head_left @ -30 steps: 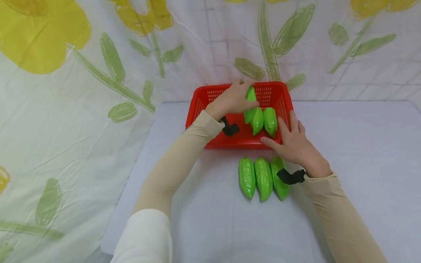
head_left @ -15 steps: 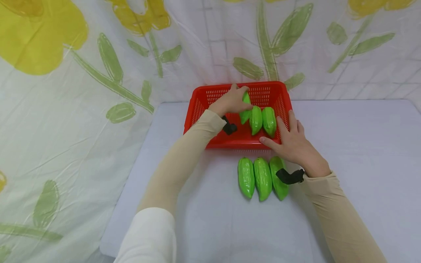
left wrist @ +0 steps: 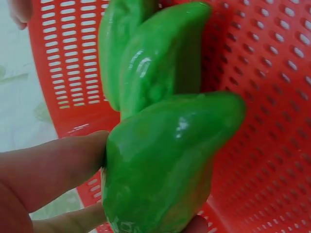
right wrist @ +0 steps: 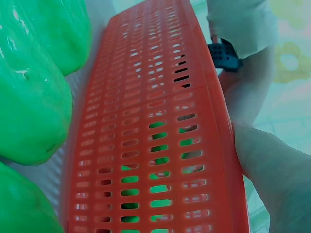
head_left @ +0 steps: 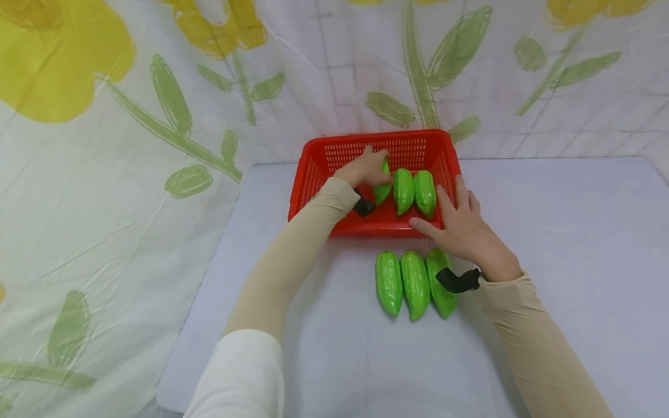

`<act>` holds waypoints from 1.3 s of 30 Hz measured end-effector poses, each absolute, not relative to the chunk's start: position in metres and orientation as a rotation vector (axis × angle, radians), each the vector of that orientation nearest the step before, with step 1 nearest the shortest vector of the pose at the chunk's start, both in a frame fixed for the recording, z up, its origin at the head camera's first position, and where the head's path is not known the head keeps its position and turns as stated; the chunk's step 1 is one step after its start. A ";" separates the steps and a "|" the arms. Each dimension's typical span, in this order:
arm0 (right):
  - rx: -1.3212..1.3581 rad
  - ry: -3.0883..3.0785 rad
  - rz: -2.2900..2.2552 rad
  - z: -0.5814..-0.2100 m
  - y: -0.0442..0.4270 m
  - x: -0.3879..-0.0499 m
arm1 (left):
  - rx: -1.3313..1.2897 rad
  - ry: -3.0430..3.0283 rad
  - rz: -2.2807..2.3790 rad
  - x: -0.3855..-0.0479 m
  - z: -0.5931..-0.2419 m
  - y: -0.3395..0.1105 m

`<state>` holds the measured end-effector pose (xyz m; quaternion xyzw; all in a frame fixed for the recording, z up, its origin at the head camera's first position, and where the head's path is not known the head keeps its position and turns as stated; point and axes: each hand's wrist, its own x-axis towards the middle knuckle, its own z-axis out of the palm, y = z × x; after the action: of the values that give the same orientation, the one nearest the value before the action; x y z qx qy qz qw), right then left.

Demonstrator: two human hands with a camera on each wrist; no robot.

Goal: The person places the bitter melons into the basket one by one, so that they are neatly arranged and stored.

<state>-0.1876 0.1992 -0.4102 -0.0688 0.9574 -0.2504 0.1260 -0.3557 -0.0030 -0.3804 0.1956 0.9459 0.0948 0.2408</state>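
Note:
My left hand [head_left: 367, 168] is inside the red basket [head_left: 378, 227] and grips a glossy green elongated fruit with a pointed tip [left wrist: 155, 160]. In the left wrist view the thumb [left wrist: 73, 162] presses one side of it; the other fingers are mostly hidden behind it. Two more green fruits [head_left: 403, 191] [head_left: 425, 194] lie side by side in the basket, right of the held one. My right hand [head_left: 465, 229] rests on the basket's front right corner with its fingers spread and fairly straight. In the right wrist view its thumb [right wrist: 265, 155] touches the rim, the tip hidden behind it.
Three similar green fruits [head_left: 415, 284] lie in a row on the white table [head_left: 324, 348] in front of the basket, the rightmost partly covered by the black wrist strap [head_left: 457, 281]. A flower-printed curtain [head_left: 340, 75] hangs directly behind the basket.
My left hand has moved left and lower into the basket with the green fruit, away from the two lying there. My right hand has stayed at the basket's corner.

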 end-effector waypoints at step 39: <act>-0.202 2.821 -0.718 -0.410 0.197 -0.188 | 0.579 2.435 0.273 -0.356 -0.403 0.000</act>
<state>-0.1875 0.1974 -0.4104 -0.0689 0.9607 -0.2445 0.1116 -0.3559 0.0002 -0.4030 0.2189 0.9204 0.1032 0.3071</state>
